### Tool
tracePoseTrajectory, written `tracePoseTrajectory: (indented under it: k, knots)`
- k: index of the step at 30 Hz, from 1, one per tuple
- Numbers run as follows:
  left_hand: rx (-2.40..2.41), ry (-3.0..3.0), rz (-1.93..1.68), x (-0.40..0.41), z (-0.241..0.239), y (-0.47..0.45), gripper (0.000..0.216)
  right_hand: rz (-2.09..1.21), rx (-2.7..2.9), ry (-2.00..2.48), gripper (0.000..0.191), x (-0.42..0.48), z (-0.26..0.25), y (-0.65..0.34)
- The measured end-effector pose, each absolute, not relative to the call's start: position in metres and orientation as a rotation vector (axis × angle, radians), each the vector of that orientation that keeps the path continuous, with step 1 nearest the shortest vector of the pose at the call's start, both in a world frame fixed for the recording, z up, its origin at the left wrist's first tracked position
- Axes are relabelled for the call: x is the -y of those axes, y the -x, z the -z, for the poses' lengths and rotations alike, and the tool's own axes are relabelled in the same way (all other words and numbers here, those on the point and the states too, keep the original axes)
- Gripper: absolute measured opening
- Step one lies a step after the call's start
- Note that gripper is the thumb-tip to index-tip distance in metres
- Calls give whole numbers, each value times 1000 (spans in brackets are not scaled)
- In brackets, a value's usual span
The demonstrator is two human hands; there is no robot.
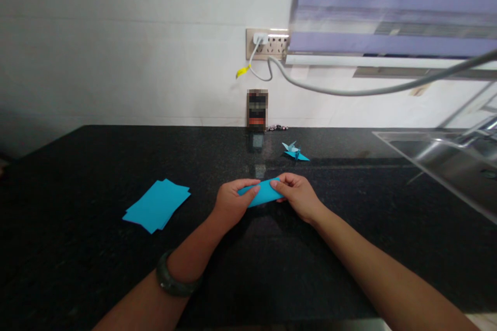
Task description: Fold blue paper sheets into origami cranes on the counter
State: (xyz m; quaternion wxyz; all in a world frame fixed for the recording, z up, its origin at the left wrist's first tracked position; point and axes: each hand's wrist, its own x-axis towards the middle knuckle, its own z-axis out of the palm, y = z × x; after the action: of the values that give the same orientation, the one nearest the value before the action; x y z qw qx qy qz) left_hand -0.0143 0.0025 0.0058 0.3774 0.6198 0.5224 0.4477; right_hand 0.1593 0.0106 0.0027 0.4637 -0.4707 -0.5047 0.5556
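Observation:
A folded sheet of blue paper [265,193] is held between both hands, slightly above or at the dark countertop; I cannot tell whether it touches. My left hand [233,201] pinches its left end, thumb on top. At the other end, my right hand [297,194] grips the upper right corner between thumb and fingers. To the left lies a loose stack of blue paper sheets [157,206], their corners out of line. Beyond my right hand stand small folded paper cranes [295,152], one pale blue and one brighter blue.
The black countertop [248,279] runs back to a pale tiled wall. A phone-like upright object [257,109], its front blurred, leans there beside a beaded string [278,128]. A metal sink [458,160] is at right. A grey cable [349,92] hangs from the wall socket [267,44].

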Motion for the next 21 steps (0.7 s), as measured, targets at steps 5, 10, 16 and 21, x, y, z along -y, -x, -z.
tracePoseTrajectory:
  k: [5,10,16,21]
  knots:
    - [-1376,-1596,-1111,-3,-5,15,21,-1349,1277,1169,28,-9,-5,-158]
    - [-1390,-1676,-975,-6,-5,17,22,-1329,1350,1163,28,-9,-4,-159]
    - [-1370,-1765,-904,-7,-6,18,23,-1296,1445,1188,26,-9,-2,-162]
    - [-1373,-1790,-871,-8,-4,19,23,-1283,1486,1187,25,-10,1,-163]
